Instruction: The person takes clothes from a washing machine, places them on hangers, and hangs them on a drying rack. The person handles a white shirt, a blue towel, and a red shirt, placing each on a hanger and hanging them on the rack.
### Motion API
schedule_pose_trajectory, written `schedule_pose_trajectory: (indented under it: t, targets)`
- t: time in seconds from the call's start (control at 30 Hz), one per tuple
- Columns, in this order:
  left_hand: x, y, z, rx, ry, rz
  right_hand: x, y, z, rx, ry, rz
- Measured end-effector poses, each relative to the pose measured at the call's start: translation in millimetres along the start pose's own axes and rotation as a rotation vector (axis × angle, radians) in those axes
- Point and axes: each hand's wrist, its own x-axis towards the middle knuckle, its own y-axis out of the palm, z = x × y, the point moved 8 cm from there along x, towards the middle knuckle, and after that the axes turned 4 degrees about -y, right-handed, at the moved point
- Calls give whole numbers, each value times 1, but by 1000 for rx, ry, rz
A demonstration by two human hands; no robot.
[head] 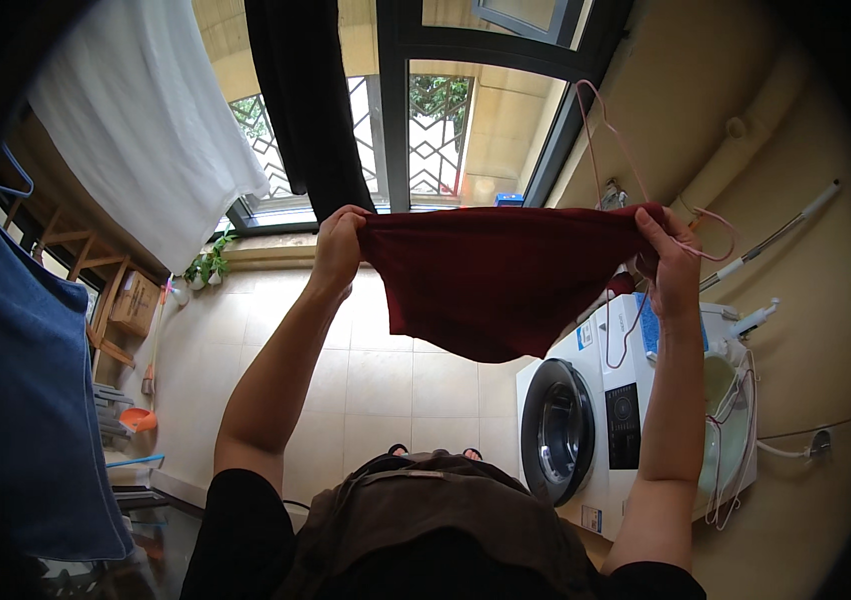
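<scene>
A dark red cloth garment (493,277) is stretched sideways between my two raised hands, its lower edge hanging loose. My left hand (341,244) pinches its upper left corner. At the upper right corner, my right hand (669,251) grips the garment together with a pink wire hanger (620,142). The hanger's hook end sticks out to the right of that hand, and other parts of its wire show above and below. Part of the hanger is hidden behind the cloth and my fingers.
Right of me stands a white front-loading washing machine (620,352) with its round door (558,433) facing left. More hangers (729,442) lie over a pale green basin (710,450) on it. A white cloth (155,127), black cloth (313,97) and blue towel (35,375) hang around.
</scene>
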Motion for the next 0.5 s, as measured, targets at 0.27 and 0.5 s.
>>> schedule_pose_trajectory:
  t: [0.27,0.5]
  targets:
    - [-25,67,11,674,-195,683,-2,37,31,167,-23,293]
    - [-45,168,-14,537,319,643,4,53,28,143,21,516]
